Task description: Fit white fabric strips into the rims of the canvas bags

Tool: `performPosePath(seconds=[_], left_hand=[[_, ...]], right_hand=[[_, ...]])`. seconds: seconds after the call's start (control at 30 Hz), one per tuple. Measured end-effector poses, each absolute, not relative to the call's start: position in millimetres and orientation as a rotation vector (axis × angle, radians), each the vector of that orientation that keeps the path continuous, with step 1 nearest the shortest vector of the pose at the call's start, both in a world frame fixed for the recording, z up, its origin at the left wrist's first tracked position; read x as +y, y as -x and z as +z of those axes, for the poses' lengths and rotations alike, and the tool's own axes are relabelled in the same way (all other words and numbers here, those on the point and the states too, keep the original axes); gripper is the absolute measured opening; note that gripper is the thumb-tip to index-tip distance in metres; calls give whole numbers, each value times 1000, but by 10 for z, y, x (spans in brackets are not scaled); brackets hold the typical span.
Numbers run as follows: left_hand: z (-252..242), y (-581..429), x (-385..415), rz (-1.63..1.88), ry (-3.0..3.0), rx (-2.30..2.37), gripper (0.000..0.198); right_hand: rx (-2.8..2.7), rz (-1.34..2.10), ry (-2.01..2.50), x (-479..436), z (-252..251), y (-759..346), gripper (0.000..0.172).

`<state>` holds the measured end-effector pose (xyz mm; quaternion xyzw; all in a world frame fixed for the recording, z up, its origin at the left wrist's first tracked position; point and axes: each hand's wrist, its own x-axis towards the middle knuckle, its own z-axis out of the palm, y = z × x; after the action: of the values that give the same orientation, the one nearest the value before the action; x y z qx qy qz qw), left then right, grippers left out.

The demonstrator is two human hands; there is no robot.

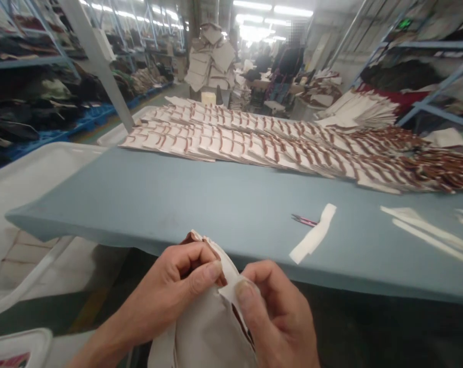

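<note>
A cream fabric piece with brown edging [212,327] hangs in front of the table's near edge, held up by both hands. My left hand [189,271] pinches its upper edge, thumb pressed against the curled fingers near a brown strip. Close by on the right, my right hand [275,306] grips the same edge between thumb and forefinger. A dark brown slit or lining shows below the right thumb. The lower part of the fabric runs out of view at the bottom.
On the blue-covered table [158,199] lie small thread snips [304,220] partly under a white strip [314,235]. Long overlapping rows of cream pieces with brown trim [231,143] fill the far side. More pale strips [434,232] lie right. A person [287,66] stands in the background.
</note>
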<state>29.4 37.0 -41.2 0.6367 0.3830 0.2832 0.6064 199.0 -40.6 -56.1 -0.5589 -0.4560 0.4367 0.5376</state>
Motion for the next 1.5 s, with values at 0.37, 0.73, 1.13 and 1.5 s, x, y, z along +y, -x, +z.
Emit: performPosePath(seconds=[0.37, 0.73, 1.13, 1.5], left_hand=[[-597, -442, 304, 494, -1351, 817, 48], [-736, -434, 287, 545, -1215, 798, 45], [-897, -443, 230, 601, -1100, 791, 60], [-916, -476, 232, 608, -1079, 794, 59]], right_hand=[[-1050, 1014, 1584, -548, -712, -2037, 37], [-1214, 700, 1600, -577, -803, -1970, 26], [-1227, 559, 1490, -449, -842, -1940, 21], [-1175, 605, 1569, -437, -939, -1926, 17]])
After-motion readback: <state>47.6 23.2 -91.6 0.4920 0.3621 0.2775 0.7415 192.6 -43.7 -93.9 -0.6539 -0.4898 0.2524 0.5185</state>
